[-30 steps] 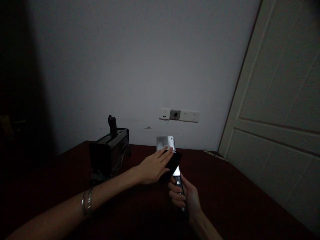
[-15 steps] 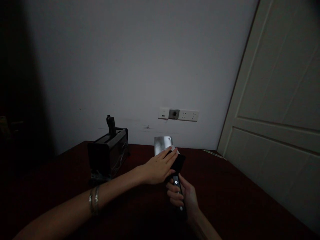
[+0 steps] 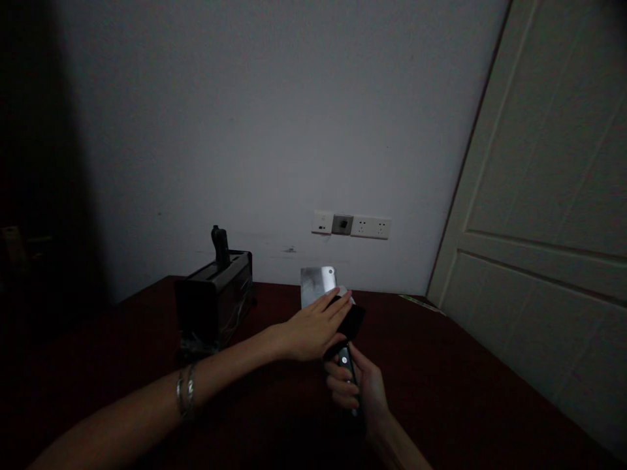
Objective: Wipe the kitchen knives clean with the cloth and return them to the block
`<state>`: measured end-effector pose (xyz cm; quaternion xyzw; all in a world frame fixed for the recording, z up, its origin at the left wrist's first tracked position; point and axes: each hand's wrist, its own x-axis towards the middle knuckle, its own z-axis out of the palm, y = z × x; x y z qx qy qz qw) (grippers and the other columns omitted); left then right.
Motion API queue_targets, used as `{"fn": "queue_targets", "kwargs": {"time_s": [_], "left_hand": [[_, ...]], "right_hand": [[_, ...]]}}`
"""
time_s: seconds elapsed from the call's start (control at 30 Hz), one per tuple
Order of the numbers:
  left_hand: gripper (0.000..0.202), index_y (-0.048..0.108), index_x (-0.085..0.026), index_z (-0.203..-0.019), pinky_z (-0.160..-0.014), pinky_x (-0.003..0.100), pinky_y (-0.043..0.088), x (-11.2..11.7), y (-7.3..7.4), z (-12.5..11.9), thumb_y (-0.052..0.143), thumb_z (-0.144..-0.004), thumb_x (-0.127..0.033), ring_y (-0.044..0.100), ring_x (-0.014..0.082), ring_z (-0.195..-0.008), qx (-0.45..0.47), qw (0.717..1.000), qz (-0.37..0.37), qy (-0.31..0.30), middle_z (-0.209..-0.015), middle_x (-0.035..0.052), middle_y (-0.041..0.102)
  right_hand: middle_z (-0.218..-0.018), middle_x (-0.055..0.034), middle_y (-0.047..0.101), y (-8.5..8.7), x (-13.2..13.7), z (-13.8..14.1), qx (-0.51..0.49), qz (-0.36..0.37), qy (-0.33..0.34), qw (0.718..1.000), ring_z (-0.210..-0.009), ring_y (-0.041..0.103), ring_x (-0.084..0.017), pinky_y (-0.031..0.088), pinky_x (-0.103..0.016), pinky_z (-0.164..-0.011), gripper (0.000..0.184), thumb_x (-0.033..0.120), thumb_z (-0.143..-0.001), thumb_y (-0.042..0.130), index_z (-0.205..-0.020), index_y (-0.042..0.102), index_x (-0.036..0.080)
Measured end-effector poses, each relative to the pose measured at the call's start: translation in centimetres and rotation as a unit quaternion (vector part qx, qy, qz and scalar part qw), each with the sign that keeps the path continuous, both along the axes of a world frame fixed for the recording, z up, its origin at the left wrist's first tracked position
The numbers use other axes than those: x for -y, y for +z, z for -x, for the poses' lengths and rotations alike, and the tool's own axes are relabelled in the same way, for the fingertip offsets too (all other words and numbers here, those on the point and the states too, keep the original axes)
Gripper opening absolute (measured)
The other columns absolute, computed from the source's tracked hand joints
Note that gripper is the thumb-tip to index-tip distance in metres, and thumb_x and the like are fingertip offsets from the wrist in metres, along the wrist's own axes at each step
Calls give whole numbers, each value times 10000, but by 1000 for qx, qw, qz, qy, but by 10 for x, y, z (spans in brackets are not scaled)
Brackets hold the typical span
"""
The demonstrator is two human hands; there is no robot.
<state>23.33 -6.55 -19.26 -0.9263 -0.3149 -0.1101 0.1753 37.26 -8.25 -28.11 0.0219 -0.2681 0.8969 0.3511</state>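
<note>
My right hand (image 3: 360, 388) is wrapped round the dark riveted handle of a cleaver, whose broad steel blade (image 3: 316, 285) points away from me over the dark red table (image 3: 465, 385). My left hand (image 3: 308, 329) lies flat on the blade with its fingers stretched out, pressing a black cloth (image 3: 350, 321) against the steel. The cloth covers the rear half of the blade. Two thin bangles (image 3: 185, 398) sit on my left wrist.
A black knife block (image 3: 213, 303) with one dark handle sticking up stands at the back left of the table. A strip of wall sockets (image 3: 351, 226) is on the white wall behind. A white panelled door (image 3: 548, 222) fills the right side.
My left hand and the cloth have slid slightly forward and right along the blade. The right hand has drawn the cleaver handle a little closer to the blade end.
</note>
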Motion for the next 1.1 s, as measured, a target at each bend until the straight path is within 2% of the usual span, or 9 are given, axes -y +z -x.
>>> {"fn": "queue_targets", "kwargs": {"time_s": [0.1, 0.23, 0.3, 0.37, 0.53, 0.63, 0.93, 1.1], "left_hand": [[608, 96, -93, -1385, -1092, 333, 121, -11, 4, 1, 311, -903, -394, -60, 198, -1338, 9, 1000, -6, 17, -1468, 103, 76], [566, 162, -61, -1369, -1082, 346, 144, -40, 15, 6, 284, -913, -374, 6, 220, -1342, 37, 996, -17, 77, -1460, 126, 110], [554, 188, -34, -1359, -1077, 348, 152, -46, 19, 6, 274, -917, -356, 40, 236, -1340, 43, 994, -22, 102, -1454, 146, 125], [551, 199, -25, -1356, -1076, 352, 151, -43, 18, 3, 274, -916, -349, 46, 246, -1339, 38, 993, -30, 104, -1450, 151, 141], [564, 173, -72, -1370, -1085, 339, 124, -9, 3, -9, 268, -911, -385, -20, 224, -1341, 16, 997, -67, 23, -1460, 108, 137], [563, 153, -89, -1375, -1084, 333, 137, -2, 0, -11, 278, -907, -377, -23, 218, -1342, 24, 997, -74, 18, -1466, 93, 119], [537, 189, -53, -1360, -1075, 348, 167, -53, 27, 13, 223, -920, -359, 20, 218, -1343, 77, 987, -107, 90, -1455, 133, 142], [547, 202, -51, -1363, -1083, 353, 154, -64, 29, 25, 188, -925, -378, 52, 219, -1342, 104, 984, -105, 99, -1452, 129, 155]], "right_hand": [[-488, 75, 379, -1, 1, 1, 0, -2, 8, 1000, -327, 177, 2, 200, -98, -262, 268, 377, -764, 564, -718, 553, 113], [-487, 76, 376, -5, 3, 5, -4, -8, 23, 1000, -324, 175, 2, 201, -97, -258, 261, 373, -770, 556, -719, 554, 118], [-484, 75, 376, -6, 4, 7, -3, -8, 29, 1000, -322, 175, 2, 200, -98, -256, 267, 377, -773, 551, -718, 557, 116], [-483, 75, 379, -5, 4, 6, -2, -6, 24, 1000, -321, 179, 2, 200, -99, -258, 269, 378, -771, 555, -724, 559, 113], [-483, 71, 389, 2, 2, 2, 3, -7, 4, 1000, -317, 189, 4, 200, -106, -260, 292, 387, -756, 571, -689, 547, 103], [-483, 70, 391, 4, 4, 2, 8, -9, -3, 1000, -318, 190, 3, 203, -107, -260, 303, 397, -759, 563, -688, 542, 103], [-481, 79, 375, 5, 14, 10, -8, -39, 45, 998, -316, 180, -4, 224, -103, -262, 257, 385, -787, 530, -718, 541, 138], [-494, 73, 385, 6, 11, 8, -16, -37, 31, 999, -323, 183, -4, 223, -100, -261, 269, 388, -801, 508, -732, 549, 132]]}}
